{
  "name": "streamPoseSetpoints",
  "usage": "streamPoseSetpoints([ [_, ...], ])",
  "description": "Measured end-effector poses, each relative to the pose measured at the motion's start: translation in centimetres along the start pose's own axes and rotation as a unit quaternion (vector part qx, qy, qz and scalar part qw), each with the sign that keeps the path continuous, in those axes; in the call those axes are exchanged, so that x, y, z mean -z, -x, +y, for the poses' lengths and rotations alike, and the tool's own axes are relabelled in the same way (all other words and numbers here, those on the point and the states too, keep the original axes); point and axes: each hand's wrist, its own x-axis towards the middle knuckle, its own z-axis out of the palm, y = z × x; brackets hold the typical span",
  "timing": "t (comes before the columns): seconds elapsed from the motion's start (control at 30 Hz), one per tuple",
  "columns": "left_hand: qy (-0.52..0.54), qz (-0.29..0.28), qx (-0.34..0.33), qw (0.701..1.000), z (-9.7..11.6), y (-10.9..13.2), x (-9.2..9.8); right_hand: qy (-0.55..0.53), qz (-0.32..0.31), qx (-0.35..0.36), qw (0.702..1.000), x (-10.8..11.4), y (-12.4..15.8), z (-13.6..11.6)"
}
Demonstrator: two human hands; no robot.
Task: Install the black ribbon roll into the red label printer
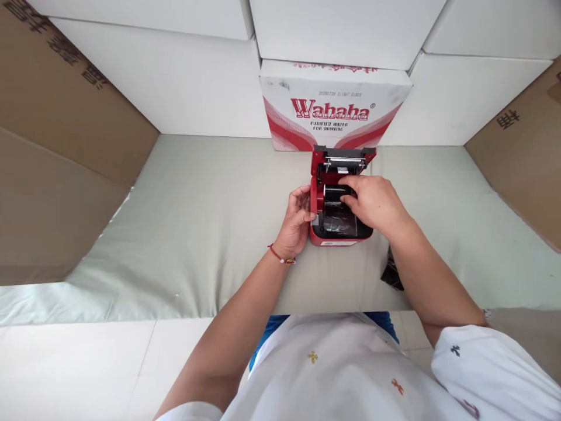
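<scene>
A small red and black label printer (314, 233) stands on the cloth with its lid (342, 153) raised at the back. Inside lies a roll of black, glossy film (335, 192), its pale core end showing at the left, and a loose stretch of film spreads toward the front. My left hand (298, 221) grips the printer's left side, thumb at the front corner and fingers along the wall. From the right, my right hand (377, 203) reaches in, with thumb and forefinger on the roll; its other fingers are hidden.
Behind the printer is a white and red Wahaha water carton (333, 111), set among stacked white boxes (210, 88). Brown cartons stand at the left (74, 158) and right (526, 146). A crumpled black piece (391, 273) lies by my right forearm, near the edge of the cloth-covered table (210, 234).
</scene>
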Motion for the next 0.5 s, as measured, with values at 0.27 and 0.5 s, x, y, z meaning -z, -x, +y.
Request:
streamPoseSetpoints([
  [0.27,0.000,-0.006,0.003,1.000,0.1,0.0,0.1,0.030,-0.003,0.004,1.000,-1.1,-1.1,0.1],
  [0.5,-0.003,-0.006,-0.004,1.000,0.0,0.0,0.3,-0.002,-0.006,0.035,0.999,-0.8,-1.3,0.3],
])
